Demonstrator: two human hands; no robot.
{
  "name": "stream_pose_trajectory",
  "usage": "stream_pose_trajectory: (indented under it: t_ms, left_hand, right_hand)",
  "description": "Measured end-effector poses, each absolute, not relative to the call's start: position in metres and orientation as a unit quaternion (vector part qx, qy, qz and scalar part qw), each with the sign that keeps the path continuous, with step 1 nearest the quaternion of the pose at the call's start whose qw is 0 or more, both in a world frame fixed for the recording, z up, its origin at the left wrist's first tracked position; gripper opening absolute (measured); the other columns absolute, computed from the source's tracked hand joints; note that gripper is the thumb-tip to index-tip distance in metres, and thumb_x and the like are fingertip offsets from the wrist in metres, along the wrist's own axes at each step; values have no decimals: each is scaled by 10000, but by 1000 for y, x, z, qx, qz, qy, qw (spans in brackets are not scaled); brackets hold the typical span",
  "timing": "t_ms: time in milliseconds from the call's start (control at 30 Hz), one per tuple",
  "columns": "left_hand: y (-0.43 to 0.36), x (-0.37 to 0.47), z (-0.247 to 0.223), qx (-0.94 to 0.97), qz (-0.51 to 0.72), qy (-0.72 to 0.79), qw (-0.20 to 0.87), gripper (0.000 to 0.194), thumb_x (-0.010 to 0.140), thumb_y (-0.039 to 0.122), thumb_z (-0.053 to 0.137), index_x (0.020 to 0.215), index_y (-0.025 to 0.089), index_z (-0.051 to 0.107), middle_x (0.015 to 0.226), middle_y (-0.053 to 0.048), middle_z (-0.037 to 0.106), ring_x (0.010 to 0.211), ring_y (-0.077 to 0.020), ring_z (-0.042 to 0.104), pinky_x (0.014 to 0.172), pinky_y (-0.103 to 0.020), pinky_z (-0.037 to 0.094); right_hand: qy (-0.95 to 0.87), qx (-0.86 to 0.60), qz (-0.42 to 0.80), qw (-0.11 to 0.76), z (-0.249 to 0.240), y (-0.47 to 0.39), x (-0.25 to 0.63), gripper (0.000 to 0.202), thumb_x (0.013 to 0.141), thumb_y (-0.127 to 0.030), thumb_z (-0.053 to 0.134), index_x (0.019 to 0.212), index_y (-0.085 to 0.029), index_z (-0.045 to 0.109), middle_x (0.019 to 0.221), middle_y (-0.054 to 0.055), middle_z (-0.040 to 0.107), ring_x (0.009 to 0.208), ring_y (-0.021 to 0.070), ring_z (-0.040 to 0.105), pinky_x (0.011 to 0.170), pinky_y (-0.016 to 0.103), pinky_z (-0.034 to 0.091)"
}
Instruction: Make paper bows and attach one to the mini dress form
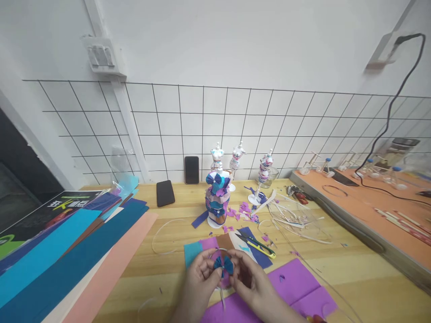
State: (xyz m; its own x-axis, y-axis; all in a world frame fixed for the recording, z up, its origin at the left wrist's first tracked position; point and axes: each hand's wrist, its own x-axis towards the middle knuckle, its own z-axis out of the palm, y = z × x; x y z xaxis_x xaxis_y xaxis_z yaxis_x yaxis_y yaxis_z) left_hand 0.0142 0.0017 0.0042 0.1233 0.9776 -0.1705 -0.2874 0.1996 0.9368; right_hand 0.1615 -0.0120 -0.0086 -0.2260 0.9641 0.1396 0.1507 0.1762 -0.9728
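Observation:
A small dark teal bow [223, 266] with a light bead at its middle is held between my two hands. My left hand [201, 280] pinches it from the left, thumb near the bead. From the right, my right hand [251, 280] has its fingers curled at the bow's edge. A thin pale ring shows around the bow, with a light strip hanging below. Beneath my hands lie purple sheets [296, 287] and small coloured pieces. Scissors with yellow handles [257, 246] rest just beyond. Farther back stands a small dress form [218, 199] in ruffles and bows.
Long coloured strips [84, 264] cover the left side. Two phones [165, 193] are near the wall. Several bare-topped mini dress forms [266, 167], purple scraps [244, 207] and tangled pale cords [296, 222] lie or stand behind. An orange-topped board [367, 197] is at right.

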Motion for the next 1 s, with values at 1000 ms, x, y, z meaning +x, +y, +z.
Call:
stream_pose_trajectory:
  t_ms: [1000]
  left_hand:
    - [-3,20,4,381,492,420,661,367,572,164,694,915,125,570,629,-6,583,623,-150,572,583,-274,489]
  right_hand:
    - [-764,-435,261,399,-5,-11,169,394,786,-106,501,1139,-264,427,1109,54,534,1030,174,500,882,287,409]
